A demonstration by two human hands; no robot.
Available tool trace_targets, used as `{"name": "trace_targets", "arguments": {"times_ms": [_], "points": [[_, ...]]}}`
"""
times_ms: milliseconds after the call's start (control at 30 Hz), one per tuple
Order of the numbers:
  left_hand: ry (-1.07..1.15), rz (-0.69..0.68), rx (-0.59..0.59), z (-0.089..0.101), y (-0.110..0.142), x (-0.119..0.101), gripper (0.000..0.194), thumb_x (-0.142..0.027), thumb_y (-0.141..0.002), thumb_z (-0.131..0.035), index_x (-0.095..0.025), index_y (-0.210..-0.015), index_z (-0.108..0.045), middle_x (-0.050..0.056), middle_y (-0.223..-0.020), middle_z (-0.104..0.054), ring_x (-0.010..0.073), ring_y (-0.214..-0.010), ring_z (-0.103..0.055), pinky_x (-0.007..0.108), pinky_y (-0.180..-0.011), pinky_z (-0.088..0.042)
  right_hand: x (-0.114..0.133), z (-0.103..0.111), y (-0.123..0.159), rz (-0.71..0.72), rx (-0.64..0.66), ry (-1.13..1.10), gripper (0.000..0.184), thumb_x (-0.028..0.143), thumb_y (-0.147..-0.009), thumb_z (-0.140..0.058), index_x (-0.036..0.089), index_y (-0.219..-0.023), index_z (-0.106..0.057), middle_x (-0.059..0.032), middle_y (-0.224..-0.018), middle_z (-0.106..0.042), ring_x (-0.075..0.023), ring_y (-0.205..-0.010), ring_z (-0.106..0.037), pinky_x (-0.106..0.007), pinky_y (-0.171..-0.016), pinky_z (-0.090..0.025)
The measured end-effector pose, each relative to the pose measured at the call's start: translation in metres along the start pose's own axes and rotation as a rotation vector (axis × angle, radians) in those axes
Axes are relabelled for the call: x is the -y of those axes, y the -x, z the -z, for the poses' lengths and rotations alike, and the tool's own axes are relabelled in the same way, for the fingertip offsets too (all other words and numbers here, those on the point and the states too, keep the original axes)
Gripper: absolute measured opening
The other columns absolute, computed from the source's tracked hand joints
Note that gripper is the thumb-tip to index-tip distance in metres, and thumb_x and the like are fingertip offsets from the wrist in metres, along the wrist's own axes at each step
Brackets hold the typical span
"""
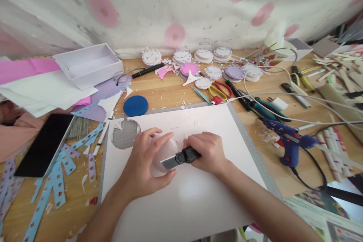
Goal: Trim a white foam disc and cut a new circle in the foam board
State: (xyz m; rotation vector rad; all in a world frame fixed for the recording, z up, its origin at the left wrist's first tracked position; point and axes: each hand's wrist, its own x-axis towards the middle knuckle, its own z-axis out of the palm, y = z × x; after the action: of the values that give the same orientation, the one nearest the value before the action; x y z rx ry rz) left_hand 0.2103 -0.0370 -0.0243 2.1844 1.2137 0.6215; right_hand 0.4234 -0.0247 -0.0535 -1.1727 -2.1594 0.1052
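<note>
A white foam sheet (198,181) lies on a grey cutting mat (249,136) in front of me. My left hand (144,159) arches over a round pale lid (167,151) and presses it onto the sheet, thumb and fingers around its rim. My right hand (208,151) is closed around a black utility knife (180,158), whose blade points left against the lid's edge. A round hole (124,134) cut in the sheet shows the mat at upper left.
A blue glue gun (289,140) with its cable lies right of the mat. Scissors (219,90), pliers, pens and round decorated foam discs (189,69) fill the back. A blue disc (135,105), a white box (89,64), a phone (45,143) and paper strips lie left.
</note>
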Motion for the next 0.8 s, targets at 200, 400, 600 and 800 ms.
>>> {"name": "trace_targets", "arguments": {"times_ms": [200,400,600,800], "points": [[0.227,0.074,-0.011,-0.002,0.004,0.003,0.088,-0.008,-0.068,-0.056,-0.026,-0.146,-0.019,0.012,-0.145,-0.033,0.0321,-0.135,-0.030,0.054,-0.114,-0.023,-0.002,0.000,-0.001,-0.025,-0.019,0.010,0.018,0.013,-0.077,-0.050,0.020,-0.060,-0.047,0.0056,-0.047,-0.049,-0.0092,-0.043,-0.036,-0.024,-0.051,-0.026],[0.447,0.155,0.026,-0.004,0.011,0.003,0.084,-0.010,-0.060,-0.047,-0.026,-0.140,-0.026,0.011,-0.139,-0.035,0.0338,-0.131,-0.034,0.056,-0.111,-0.027,0.005,-0.003,0.000,-0.007,-0.031,-0.004,0.015,0.011,-0.074,-0.050,0.020,-0.062,-0.048,0.0058,-0.048,-0.049,-0.0092,-0.044,-0.037,-0.025,-0.051,-0.026],[0.349,0.137,0.049,-0.004,0.008,0.000,0.082,-0.015,-0.060,-0.057,-0.026,-0.134,-0.024,0.010,-0.125,-0.035,0.0298,-0.114,-0.041,0.048,-0.099,-0.039,0.010,-0.006,0.000,-0.035,-0.066,-0.004,0.019,0.012,-0.077,-0.051,0.020,-0.061,-0.046,0.0061,-0.048,-0.047,-0.0093,-0.044,-0.034,-0.025,-0.050,-0.025],[0.195,0.096,-0.038,-0.006,0.001,-0.004,0.060,-0.012,-0.064,-0.060,-0.023,-0.116,-0.033,0.005,-0.106,-0.040,0.0213,-0.091,-0.046,0.037,-0.080,-0.044,0.013,-0.008,0.002,-0.024,-0.050,-0.024,0.019,0.014,-0.079,-0.052,0.021,-0.061,-0.047,0.0061,-0.049,-0.047,-0.0091,-0.044,-0.034,-0.025,-0.051,-0.025]]}}
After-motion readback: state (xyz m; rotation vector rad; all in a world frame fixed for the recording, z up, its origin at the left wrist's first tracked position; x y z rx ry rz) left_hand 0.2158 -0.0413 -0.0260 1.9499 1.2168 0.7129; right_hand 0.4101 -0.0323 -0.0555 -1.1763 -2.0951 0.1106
